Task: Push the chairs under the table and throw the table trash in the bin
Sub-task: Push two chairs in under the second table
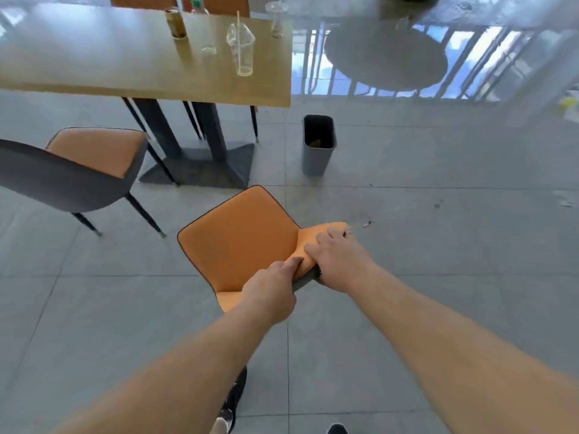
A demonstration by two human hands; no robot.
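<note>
An orange chair [238,239] stands on the floor in front of me, well back from the wooden table [94,70]. Both hands grip the top of its backrest: my left hand [272,292] at the near end, my right hand [338,261] at the far end. A second orange chair with a grey back [78,164] stands at the left, also pulled out. On the table stand clear plastic cups with straws [241,48], another cup [277,20], a can [176,23] and a bottle [199,6]. A grey bin [318,145] stands on the floor right of the table.
Two more orange chair backs [144,0] show behind the table's far side. The table's dark legs and base plate [200,164] sit between the chairs. Grey tiled floor stretches to the right, with small litter [366,223] near the chair. My shoes [233,399] are at the bottom.
</note>
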